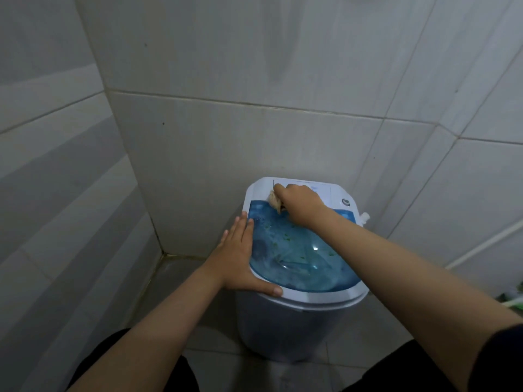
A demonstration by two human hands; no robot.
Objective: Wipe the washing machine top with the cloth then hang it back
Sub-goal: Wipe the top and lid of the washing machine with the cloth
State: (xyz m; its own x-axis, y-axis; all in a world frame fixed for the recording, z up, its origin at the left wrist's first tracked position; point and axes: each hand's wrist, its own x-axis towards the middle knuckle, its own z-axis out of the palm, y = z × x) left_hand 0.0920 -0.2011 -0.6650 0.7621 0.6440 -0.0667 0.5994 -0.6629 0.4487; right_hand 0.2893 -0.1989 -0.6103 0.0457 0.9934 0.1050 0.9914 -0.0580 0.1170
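Observation:
A small white washing machine (300,329) with a translucent blue lid (294,256) stands in the tiled corner. Green specks dot the lid. My right hand (300,206) is shut on a bunched beige cloth (274,203), pressing it at the back left of the top where the lid meets the white control panel (322,190). Most of the cloth is hidden under the hand. My left hand (240,258) lies flat with fingers apart on the machine's left rim, the thumb along the front edge.
Grey tiled walls close in behind and on the left. A round knob (346,202) and a white hose fitting (365,217) sit at the machine's back right. A white pipe (481,244) runs along the right wall, with something green (515,299) at the right edge.

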